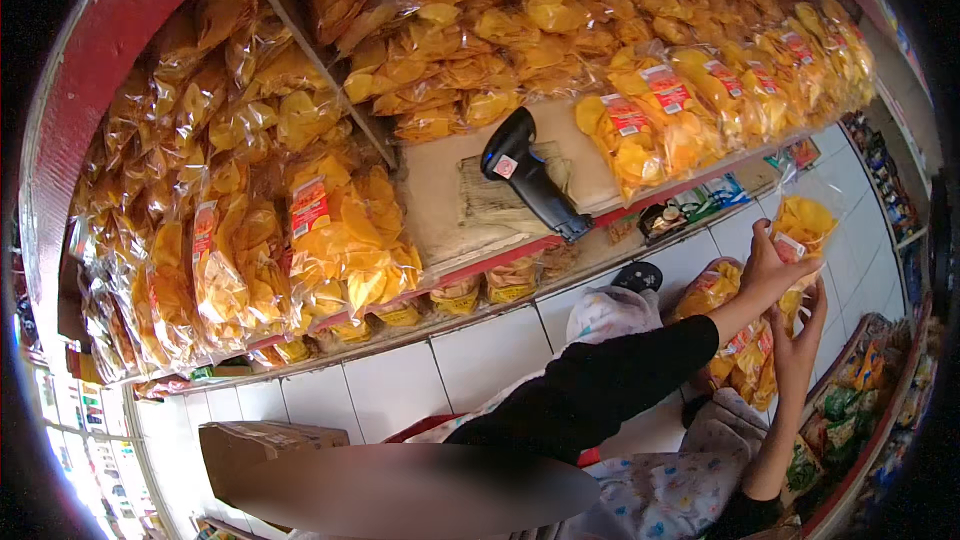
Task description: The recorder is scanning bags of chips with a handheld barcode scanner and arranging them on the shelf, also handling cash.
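Note:
A clear plastic bag of yellow chips point(806, 219) with a red and white label is held up at the right. My left hand point(772, 262) grips it at the label, thumb across the front. Beneath it, my right hand point(801, 326) supports the bag's lower end, fingers curled around it. Several more chip bags point(742, 356) stand below and behind my forearms. On the shelf, a black handheld barcode scanner point(534, 174) lies on a woven mat. Labelled chip bags point(667, 116) line the shelf edge to its right, and other chip bags point(352, 229) stand to its left.
The shelf's red front edge point(480, 261) runs between me and the stacked bags. A lower shelf holds small packets point(512, 279). White floor tiles point(480, 371) lie below. A cardboard box point(262, 457) stands lower left; a basket of colourful packets point(836, 412) is at lower right.

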### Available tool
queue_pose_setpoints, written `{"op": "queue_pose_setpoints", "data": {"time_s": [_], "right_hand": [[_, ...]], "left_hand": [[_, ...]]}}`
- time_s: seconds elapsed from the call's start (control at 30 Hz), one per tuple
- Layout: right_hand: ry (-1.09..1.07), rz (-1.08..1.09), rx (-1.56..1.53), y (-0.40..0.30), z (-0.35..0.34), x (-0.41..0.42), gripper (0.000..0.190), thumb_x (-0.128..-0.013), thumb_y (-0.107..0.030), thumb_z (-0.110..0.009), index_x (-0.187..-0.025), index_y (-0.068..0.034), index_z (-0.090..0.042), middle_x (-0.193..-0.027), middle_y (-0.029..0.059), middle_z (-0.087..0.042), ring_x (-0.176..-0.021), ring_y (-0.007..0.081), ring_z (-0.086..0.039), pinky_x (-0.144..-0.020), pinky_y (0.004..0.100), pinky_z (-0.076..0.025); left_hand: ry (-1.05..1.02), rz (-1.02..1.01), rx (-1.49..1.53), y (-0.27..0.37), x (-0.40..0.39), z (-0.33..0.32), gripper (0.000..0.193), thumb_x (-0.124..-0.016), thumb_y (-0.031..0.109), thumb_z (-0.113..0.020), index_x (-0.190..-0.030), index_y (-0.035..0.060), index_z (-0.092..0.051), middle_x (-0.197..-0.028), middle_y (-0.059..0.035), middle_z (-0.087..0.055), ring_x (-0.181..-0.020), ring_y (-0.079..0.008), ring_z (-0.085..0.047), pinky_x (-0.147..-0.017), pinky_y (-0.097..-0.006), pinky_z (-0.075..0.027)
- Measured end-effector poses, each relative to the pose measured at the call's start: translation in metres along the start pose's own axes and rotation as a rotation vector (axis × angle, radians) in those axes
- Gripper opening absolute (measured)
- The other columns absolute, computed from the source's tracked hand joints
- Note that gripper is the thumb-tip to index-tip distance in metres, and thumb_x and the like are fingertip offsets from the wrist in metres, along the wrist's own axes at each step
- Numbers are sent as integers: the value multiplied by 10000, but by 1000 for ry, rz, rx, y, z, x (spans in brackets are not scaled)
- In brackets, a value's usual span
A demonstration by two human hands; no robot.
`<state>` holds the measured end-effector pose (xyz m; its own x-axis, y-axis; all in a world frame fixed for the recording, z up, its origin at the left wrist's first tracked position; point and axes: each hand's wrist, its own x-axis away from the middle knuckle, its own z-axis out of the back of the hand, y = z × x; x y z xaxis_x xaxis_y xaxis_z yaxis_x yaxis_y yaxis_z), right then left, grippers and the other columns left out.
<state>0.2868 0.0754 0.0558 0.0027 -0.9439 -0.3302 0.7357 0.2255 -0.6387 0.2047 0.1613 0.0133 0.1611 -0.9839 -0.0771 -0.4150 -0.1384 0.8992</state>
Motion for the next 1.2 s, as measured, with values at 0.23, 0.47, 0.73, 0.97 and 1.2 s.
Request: {"op": "queue_pose_setpoints", "data": {"time_s": [0.23,0.47,0.73,0.97,1.2], "right_hand": [[13,408,76,-95,2,-17,433,-817,-85,-576,-1224,-24,-442,-1284,159,-422,-1213,286,-392,-1016,373,-275],[-719,771,-122,-193,-83,-55,333,-787,-165,-621,-1072,-18,-531,-1061,162,-556,-1020,328,-521,-857,387,-419],[-601,1257,336,-241,-205,-38,466,-674,-317,-691,-1006,-9,-581,-913,96,-600,-950,241,-513,-818,370,-397],[-510,1432,605,-253,-238,-28,234,-688,-220,-644,-823,-31,-607,-744,70,-611,-798,227,-577,-791,366,-407],[-317,1108,-29,-247,-231,-43,99,-747,-82,-540,-819,-13,-547,-726,141,-589,-718,304,-589,-676,388,-476]], "left_hand": [[150,178,-177,-3,-14,-1,851,-589,409,-779,-1157,0,-295,-1121,-208,-486,-1035,-333,-513,-847,-386,-421],[14,256,-19,28,8,-24,729,-696,147,-710,-1261,-13,-277,-1142,-222,-471,-1112,-350,-465,-913,-382,-384],[102,100,-112,48,8,50,724,-695,202,-711,-1252,-2,-296,-1129,-209,-478,-1089,-334,-476,-903,-381,-393],[96,-36,-168,53,20,73,722,-695,257,-712,-1244,9,-315,-1117,-196,-486,-1066,-318,-487,-892,-380,-401],[0,-180,-186,56,42,67,723,-695,312,-713,-1236,20,-333,-1105,-184,-493,-1043,-302,-499,-882,-378,-410]]}}
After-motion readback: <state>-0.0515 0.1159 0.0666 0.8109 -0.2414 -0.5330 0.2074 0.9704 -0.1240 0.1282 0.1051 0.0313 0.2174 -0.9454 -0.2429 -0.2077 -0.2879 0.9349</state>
